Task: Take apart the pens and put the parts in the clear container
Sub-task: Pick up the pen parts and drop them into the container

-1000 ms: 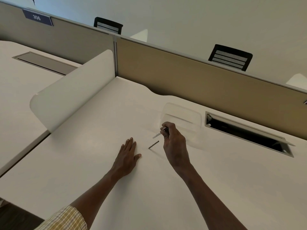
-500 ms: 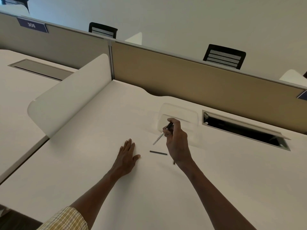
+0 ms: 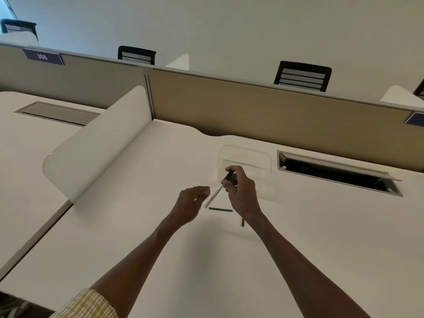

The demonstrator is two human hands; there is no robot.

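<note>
The pen (image 3: 219, 190) is off the bench, slanting down to the left just in front of the container (image 3: 246, 157). The right hand (image 3: 243, 191) has its fingers (image 3: 230, 182) closed round the dark upper end; the clear barrel sticks out free below. The left hand (image 3: 191, 203) is just left of the pen, fingers curled loosely with a gap between them, holding nothing and not touching the barrel.

Two dark parts lie on the bench nearer than the container: a long strip (image 3: 220, 210) right under the pen's low end, and a short piece (image 3: 242, 222) by the right wrist, partly hidden by it.

What could go wrong, as I judge it: the barrel is thin and smooth, so a pull by the left hand could slip, or the pen could come apart with a jerk and throw a small part across the bench. The open cable slot (image 3: 339, 173), just right of the container, could swallow a stray part. The container is clear and hard to make out against the pale bench, so a drop could miss its rim.

Left of the container a curved white divider (image 3: 98, 143) rises from the bench; behind it runs a tan partition (image 3: 263, 109). Nothing stands between the hands and the container.
</note>
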